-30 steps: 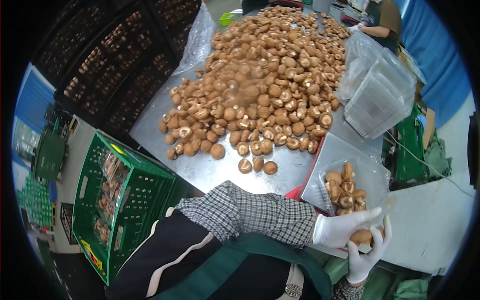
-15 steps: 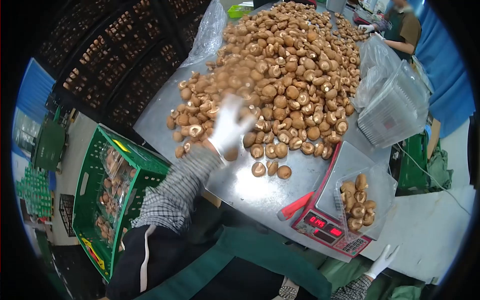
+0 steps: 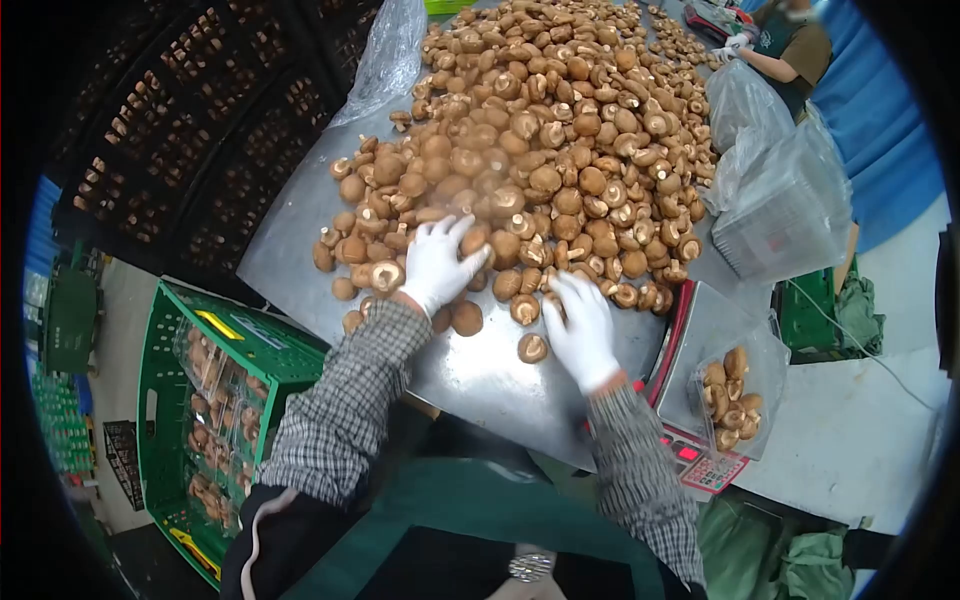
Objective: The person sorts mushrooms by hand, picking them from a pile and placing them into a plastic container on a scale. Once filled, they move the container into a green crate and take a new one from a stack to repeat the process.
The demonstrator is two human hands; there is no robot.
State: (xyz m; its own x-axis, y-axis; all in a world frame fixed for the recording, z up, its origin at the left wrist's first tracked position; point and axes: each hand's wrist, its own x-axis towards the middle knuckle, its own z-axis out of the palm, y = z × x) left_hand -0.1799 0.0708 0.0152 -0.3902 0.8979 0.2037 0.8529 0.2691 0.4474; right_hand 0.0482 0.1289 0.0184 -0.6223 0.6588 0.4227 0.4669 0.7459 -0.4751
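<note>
A large heap of brown shiitake mushrooms (image 3: 590, 180) covers the metal table (image 3: 480, 385). At its near edge my left hand (image 3: 436, 265), in a white glove, has thumb and forefinger around a mushroom (image 3: 474, 239). To the right, my gloved right hand (image 3: 583, 332) reaches in with bent fingers, its thumb and forefinger at a small mushroom that is partly hidden. A single mushroom (image 3: 532, 348) lies just left of that hand. Beside my right forearm, a clear tray of mushrooms (image 3: 732, 400) rests on the red scale (image 3: 712, 470), whose display my sleeve partly covers.
At left stands a green crate (image 3: 160, 400) with packed mushroom trays. Black crates (image 3: 190, 130) are stacked behind it. Clear empty trays (image 3: 785, 225) in plastic lie at the right. A co-worker (image 3: 790, 50) stands at the far right end of the table.
My right hand has come from beside the scale to the front edge of the heap. My left hand has slowed among the mushrooms. The view has shifted slightly.
</note>
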